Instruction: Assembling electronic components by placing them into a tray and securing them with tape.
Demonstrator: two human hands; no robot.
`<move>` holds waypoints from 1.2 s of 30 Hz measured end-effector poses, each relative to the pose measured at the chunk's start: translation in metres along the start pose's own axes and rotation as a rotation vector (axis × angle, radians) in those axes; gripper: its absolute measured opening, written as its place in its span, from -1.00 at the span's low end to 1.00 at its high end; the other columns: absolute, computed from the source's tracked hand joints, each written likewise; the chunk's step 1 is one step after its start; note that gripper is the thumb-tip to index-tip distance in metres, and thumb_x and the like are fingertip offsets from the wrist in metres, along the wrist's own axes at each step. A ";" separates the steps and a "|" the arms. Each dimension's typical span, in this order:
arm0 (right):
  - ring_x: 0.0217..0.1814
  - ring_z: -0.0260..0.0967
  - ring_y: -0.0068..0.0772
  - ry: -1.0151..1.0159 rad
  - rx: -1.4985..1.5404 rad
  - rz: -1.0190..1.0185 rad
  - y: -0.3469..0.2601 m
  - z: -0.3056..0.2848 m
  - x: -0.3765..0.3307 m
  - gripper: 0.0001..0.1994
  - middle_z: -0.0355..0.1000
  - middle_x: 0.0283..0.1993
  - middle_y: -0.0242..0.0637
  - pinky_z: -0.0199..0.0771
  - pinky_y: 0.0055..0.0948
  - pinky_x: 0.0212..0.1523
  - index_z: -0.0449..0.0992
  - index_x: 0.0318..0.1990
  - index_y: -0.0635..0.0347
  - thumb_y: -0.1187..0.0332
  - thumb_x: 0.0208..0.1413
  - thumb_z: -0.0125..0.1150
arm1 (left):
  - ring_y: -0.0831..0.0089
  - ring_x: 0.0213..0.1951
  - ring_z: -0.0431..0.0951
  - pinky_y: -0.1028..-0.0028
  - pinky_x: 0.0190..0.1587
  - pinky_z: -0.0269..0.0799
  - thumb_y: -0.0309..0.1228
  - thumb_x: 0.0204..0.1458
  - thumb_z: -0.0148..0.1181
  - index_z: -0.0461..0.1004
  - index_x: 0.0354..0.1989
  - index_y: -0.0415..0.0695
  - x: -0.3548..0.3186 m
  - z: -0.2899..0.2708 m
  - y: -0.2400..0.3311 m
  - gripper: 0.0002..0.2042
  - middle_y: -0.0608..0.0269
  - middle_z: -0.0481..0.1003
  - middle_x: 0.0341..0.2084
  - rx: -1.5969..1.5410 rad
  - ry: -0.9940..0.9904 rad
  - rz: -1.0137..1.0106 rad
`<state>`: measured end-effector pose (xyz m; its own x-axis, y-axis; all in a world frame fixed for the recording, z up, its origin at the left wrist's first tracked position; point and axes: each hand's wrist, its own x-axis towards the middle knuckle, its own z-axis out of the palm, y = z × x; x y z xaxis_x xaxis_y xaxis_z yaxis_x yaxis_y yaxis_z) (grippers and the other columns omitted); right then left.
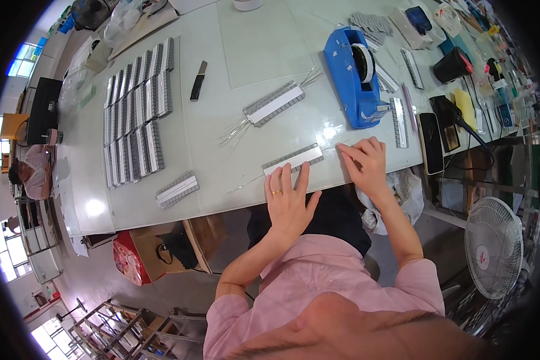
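A grey segmented strip with a white band along it (pixel 309 154) lies near the table's front edge, thin wires sticking out at both ends. Across its near side rest the outstretched, spread fingers of my left hand (pixel 289 201), which wears a ring. At the strip's right end, my right hand (pixel 366 163) pinches a thin wire (pixel 330 146) between thumb and fingertip. Beyond my hands lies a similar strip (pixel 276 105) with bundles of wires at its ends. A shorter strip piece (pixel 177 190) sits to the left of my left hand.
Rows of similar strips (pixel 139 114) cover the table's left side. A knife (pixel 199 81) lies beside them. The blue tape dispenser (pixel 348 90) stands beyond my right hand, and a phone (pixel 431 144) lies near the right edge. A white fan (pixel 494 247) stands right of the table.
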<state>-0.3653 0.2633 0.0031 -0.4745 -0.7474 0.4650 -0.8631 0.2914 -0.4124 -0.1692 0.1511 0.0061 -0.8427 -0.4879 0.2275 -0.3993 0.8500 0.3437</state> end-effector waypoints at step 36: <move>-0.13 0.32 -0.21 -0.346 -0.023 -0.352 -0.099 0.062 0.066 -0.85 0.44 -0.31 -0.34 0.16 -0.21 -0.04 0.56 -0.39 0.07 0.22 0.08 0.24 | -0.15 0.27 0.23 -0.07 0.36 0.09 -0.14 0.05 0.27 0.39 0.28 -0.18 -0.010 0.026 -0.015 -0.38 -0.17 0.25 0.24 -0.153 0.056 -0.033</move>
<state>-0.3001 0.1482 0.0256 -0.0721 -0.9561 0.2842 -0.9662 -0.0038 -0.2579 -0.1645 0.1483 -0.0245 -0.8068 -0.5289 0.2632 -0.3631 0.7954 0.4853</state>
